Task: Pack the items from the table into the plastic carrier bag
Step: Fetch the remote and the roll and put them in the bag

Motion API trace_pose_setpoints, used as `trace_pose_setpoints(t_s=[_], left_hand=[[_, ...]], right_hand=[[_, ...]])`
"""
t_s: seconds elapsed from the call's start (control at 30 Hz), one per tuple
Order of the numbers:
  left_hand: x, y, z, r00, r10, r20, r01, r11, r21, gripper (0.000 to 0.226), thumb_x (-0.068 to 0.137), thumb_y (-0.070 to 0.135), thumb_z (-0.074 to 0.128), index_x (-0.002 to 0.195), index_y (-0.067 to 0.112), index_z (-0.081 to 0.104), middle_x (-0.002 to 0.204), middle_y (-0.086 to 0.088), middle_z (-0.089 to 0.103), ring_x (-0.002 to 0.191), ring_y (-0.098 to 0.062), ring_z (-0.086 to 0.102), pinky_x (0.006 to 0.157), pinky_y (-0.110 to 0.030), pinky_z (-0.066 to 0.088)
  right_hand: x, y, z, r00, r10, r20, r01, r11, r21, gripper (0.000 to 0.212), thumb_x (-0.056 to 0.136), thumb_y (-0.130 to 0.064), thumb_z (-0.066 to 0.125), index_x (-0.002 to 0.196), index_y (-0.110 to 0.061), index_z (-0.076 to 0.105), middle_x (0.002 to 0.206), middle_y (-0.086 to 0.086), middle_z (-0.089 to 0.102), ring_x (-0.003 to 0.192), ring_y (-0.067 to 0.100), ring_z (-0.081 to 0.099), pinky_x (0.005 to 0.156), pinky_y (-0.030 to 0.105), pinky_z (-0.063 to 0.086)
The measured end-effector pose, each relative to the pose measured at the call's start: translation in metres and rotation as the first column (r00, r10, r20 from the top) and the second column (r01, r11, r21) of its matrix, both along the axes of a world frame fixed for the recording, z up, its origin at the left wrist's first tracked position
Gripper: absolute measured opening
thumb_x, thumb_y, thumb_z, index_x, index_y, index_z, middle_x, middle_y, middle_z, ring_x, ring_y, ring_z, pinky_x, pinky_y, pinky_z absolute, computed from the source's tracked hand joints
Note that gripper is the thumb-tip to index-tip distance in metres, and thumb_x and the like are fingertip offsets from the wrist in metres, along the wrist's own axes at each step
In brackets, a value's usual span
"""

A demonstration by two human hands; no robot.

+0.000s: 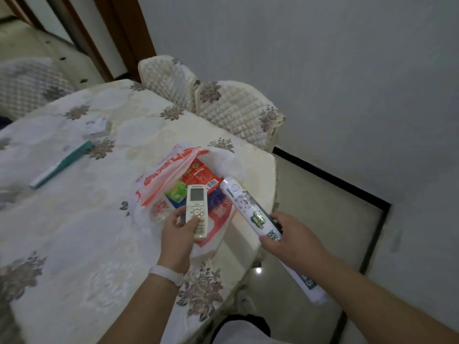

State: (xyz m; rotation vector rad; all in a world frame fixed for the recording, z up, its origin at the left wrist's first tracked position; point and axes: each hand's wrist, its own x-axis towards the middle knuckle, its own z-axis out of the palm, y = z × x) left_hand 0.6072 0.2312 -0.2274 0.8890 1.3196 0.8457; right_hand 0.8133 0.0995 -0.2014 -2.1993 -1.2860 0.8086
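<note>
A white plastic carrier bag (159, 180) with red print lies open on the table (74, 232) near its right edge. Inside it I see a red packet (201, 176), a green packet (176, 191) and a blue item. My left hand (176, 232) holds a white remote control (197, 209) over the bag's mouth, screen end pointing away. My right hand (290, 240) grips a long white roll (250, 209) with green print around its middle; its far end reaches the bag's right rim.
A teal and white long box (62, 165) and a small white box (96, 126) lie on the cloth at the far left. Two quilted chair backs (223, 105) stand behind the table against the wall. Tiled floor lies to the right.
</note>
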Motion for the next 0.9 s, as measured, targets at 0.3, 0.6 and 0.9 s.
trace_pose_setpoints(t_s=[0.3, 0.6, 0.9], left_hand=[[0.017, 0.048, -0.01, 0.986, 0.159, 0.059, -0.157, 0.987, -0.034, 0.029, 0.093, 0.014, 0.064, 0.119, 0.025, 0.056, 0.112, -0.008, 0.069, 0.096, -0.027, 0.07, 0.077, -0.044, 0.059], [0.009, 0.057, 0.004, 0.934, 0.357, 0.008, -0.357, 0.934, -0.013, 0.027, 0.094, 0.011, 0.062, 0.118, 0.022, 0.056, 0.103, 0.0, 0.071, 0.083, -0.015, 0.073, 0.066, -0.034, 0.059], [0.025, 0.067, 0.001, 0.86, 0.409, -0.306, -0.383, 0.913, 0.145, 0.031, 0.096, 0.011, 0.057, 0.12, 0.03, 0.059, 0.104, 0.012, 0.07, 0.088, -0.004, 0.069, 0.074, -0.027, 0.058]], right_hand=[[0.015, 0.123, 0.003, 0.985, 0.165, 0.046, -0.16, 0.982, -0.104, 0.036, 0.08, -0.043, 0.064, 0.11, -0.025, 0.055, 0.09, -0.009, 0.06, 0.071, 0.006, 0.059, 0.064, 0.032, 0.053], [-0.011, 0.202, -0.015, 0.94, 0.339, -0.024, -0.339, 0.931, -0.138, 0.034, 0.083, -0.041, 0.065, 0.111, -0.023, 0.057, 0.092, -0.006, 0.064, 0.075, 0.01, 0.062, 0.064, 0.036, 0.057], [-0.03, 0.252, -0.03, 0.854, 0.513, -0.091, -0.518, 0.854, -0.043, 0.034, 0.082, -0.042, 0.068, 0.111, -0.027, 0.057, 0.097, -0.01, 0.065, 0.086, 0.012, 0.064, 0.07, 0.032, 0.052]])
